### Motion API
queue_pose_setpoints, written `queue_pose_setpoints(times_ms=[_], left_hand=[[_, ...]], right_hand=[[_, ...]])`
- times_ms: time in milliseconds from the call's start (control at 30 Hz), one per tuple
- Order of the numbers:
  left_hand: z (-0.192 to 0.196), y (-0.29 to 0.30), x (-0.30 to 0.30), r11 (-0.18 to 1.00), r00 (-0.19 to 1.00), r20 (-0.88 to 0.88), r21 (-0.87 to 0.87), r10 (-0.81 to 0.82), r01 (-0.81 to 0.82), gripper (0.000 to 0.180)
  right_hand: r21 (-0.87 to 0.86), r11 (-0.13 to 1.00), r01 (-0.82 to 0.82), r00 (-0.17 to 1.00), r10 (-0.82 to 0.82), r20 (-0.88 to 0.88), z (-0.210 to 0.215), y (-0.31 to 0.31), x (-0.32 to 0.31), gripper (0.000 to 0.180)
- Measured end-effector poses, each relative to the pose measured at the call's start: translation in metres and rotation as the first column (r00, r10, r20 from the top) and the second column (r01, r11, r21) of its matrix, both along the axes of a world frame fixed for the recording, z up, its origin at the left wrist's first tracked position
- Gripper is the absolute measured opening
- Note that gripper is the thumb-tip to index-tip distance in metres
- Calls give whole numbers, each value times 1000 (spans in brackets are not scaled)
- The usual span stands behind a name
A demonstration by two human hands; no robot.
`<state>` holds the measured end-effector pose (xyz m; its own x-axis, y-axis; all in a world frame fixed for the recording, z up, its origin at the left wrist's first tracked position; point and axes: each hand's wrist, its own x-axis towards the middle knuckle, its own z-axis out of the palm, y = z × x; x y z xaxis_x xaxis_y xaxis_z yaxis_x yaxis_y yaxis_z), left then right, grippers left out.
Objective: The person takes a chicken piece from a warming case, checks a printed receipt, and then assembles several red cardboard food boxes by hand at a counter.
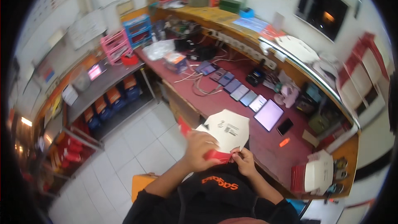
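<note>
The left hand (199, 151) is wrapping its grip around the box (230, 129); the right hand (245, 162) is pinching its lower corner, near the surface (271, 155). Folding is seemingly progressing partway: the cream flap is standing unclosed. Similar boxes (320, 172) are waiting rightward.

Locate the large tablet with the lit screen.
In the head view, the large tablet lies right of centre on the red tabletop, at the near end of the row of phones, with a dark-screened phone just to its lower right.
</note>
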<state>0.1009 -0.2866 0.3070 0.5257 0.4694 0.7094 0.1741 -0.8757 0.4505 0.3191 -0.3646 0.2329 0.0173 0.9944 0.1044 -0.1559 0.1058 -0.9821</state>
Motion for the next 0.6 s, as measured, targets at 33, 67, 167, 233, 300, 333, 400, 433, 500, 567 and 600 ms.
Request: queue_pose_setpoints(times_ms=[33, 67, 167, 233, 300, 333, 400, 433, 500, 567, 600], left_hand=[[-2, 5, 0, 988, 983, 119, 40, 142, -148, 44], [-6, 12, 0, 971, 948, 214, 0, 235, -240, 57], [-2, 34, 0, 903, 813, 392, -191, 430, -386, 82], [-1, 36, -1, 905, 899, 317, -392, 301, -165, 84], [-10, 39, -2, 743, 947, 296, -660, 122, 111, 79], [-17, 42, -7, 650, 940, 333, -731, 72, 209, 72], [-15, 44, -18, 554, 948, 318, -786, -18, 274, 60], [-12, 43, -19, 445, 945, 319, -837, -76, 318, 48], [-3, 41, -12, 428, 946, 306, -845, -107, 321, 39], [-1, 40, -11, 416, 948, 294, -852, -122, 318, 32], [-2, 42, -11, 381, 953, 224, -878, -204, 288, 32]], right_hand=[[1, 1000, -20, 997, 19, -79, -6, 2, 8, 18], [-3, 999, 41, 996, -41, -80, -9, 4, 18, 18], [-11, 1000, -21, 900, 15, -437, 0, 16, 36, 17], [-120, 981, -155, 824, 61, -563, 23, 17, 42, 19], [-95, 972, -217, 754, 105, -648, 13, 21, 59, 21], [-59, 944, -325, 667, 185, -721, 10, 24, 64, 23], [-206, 935, -290, 733, 78, -676, 28, 24, 70, 24], [-363, 893, -266, 796, -9, -605, 34, 23, 73, 25], [-375, 926, -48, 950, -74, -304, 10, 25, 86, 28], [-321, 935, 153, 988, -152, 29, 20, 26, 92, 31], [-91, 945, 315, 917, -278, 285, 29, 26, 101, 36]])
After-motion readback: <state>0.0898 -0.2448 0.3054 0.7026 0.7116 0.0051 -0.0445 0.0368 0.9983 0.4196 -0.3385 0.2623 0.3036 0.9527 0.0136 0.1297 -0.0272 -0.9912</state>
